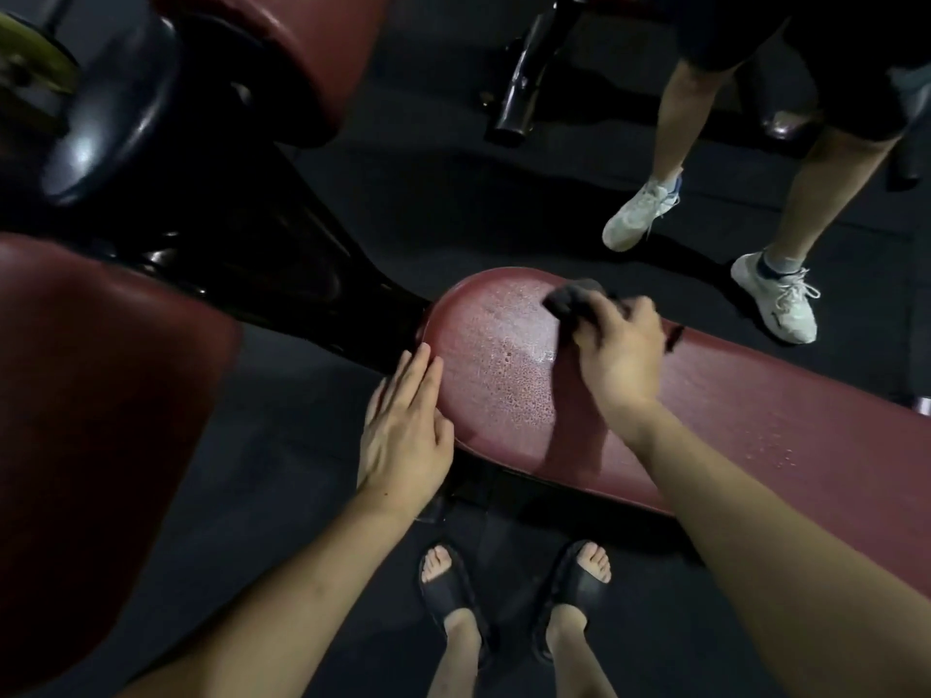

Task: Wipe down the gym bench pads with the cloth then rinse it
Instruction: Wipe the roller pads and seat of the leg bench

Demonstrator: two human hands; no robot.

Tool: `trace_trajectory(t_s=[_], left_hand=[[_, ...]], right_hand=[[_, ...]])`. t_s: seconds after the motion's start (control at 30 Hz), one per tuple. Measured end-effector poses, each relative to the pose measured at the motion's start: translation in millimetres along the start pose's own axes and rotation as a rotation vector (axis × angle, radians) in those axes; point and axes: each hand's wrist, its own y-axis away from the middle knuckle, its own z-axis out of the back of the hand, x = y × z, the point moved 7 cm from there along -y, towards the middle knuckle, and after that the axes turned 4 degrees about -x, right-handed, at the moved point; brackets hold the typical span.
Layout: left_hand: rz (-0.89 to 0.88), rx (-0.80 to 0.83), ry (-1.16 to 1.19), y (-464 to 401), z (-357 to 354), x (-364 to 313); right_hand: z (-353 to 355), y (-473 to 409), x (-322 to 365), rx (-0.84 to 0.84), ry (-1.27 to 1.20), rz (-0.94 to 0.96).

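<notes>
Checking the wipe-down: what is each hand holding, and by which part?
The right hand grips the dark cloth by its near end. The left hand holds nothing, resting flat on the bench pad.

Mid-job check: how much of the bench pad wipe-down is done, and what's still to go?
Done: little that shows; droplets cover the rounded end of the bench pad. In hand: the right hand holds the dark cloth on the pad's far edge, and the left hand rests flat on its near edge. Left: the wet patch, the other red pad, then rinsing.

No readable text, label, brand, number or sign anywhere on the dim gym gear.
</notes>
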Motion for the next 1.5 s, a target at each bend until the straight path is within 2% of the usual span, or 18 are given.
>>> trace_trajectory(t_s=[0.1, 0.23, 0.3, 0.4, 0.5, 0.6, 0.67, 0.73, 0.8, 0.87, 0.93, 1.03, 1.07, 1.2, 1.27, 1.33, 1.4, 1.5], left_hand=[[0.005, 0.015, -0.016, -5.0, -2.6, -1.3], [-0.022, 0.019, -0.042, -3.6, -8.0, -1.3], [-0.013, 0.012, -0.036, -4.2, -9.7, -1.1], [-0.021, -0.026, -0.055, -5.6, -7.9, -2.6], [-0.055, -0.038, -0.04, -10.4, -6.2, -7.4], [-0.059, -0.03, -0.016, -12.5, -7.5, -8.7], [-0.059, -0.034, 0.015, -12.0, -5.8, -6.8], [-0.065, -0.019, 0.044, -11.4, -3.8, -3.0], [-0.073, -0.014, 0.052, -10.1, -0.4, 2.6], [-0.082, -0.011, 0.034, -9.0, 2.1, 7.8], [-0.098, 0.006, -0.029, -6.3, 3.6, 10.8], [-0.102, 0.051, -0.094, -3.7, 3.9, 14.3], [-0.098, 0.06, -0.101, -3.6, 4.4, 14.8], [-0.081, 0.084, -0.097, -2.6, 4.4, 16.8], [-0.08, 0.083, -0.089, -2.8, 5.3, 17.5], [-0.076, 0.087, -0.09, -2.2, 5.7, 20.0], [-0.074, 0.093, -0.092, -0.8, 6.9, 21.7], [-0.057, 0.107, -0.086, 2.1, 7.6, 25.0]], right_hand=[[9.7, 14.6, -26.0, -0.059, 0.048, -0.163], [-11.4, -0.4, 27.5, -0.18, -0.092, -0.321], [-21.9, -5.4, 78.2, -0.175, -0.139, -0.218], [-33.5, 0.6, 136.9, -0.037, -0.124, 0.095], [-20.7, -2.7, 87.8, -0.028, -0.077, 0.179], [15.4, 12.9, -19.2, -0.064, 0.002, -0.028], [38.6, 28.5, -58.6, -0.128, -0.006, -0.212], [32.7, 33.9, -54.1, -0.192, 0.002, -0.418], [11.3, 29.4, -14.0, -0.207, -0.044, -0.563], [-9.5, 18.7, 53.5, -0.169, -0.175, -0.462], [-24.8, 19.7, 122.0, -0.047, -0.152, -0.186], [-16.9, 21.9, 119.5, 0.007, -0.107, 0.055], [-7.7, 24.0, 95.8, 0.008, -0.092, 0.054], [33.0, 45.7, -20.9, -0.091, -0.037, -0.243], [30.7, 49.9, -25.1, -0.14, -0.012, -0.414], [14.0, 48.0, 7.3, -0.162, -0.027, -0.544], [-7.5, 44.8, 66.7, -0.122, -0.114, -0.439], [-19.9, 56.6, 134.6, -0.015, -0.101, -0.061]])
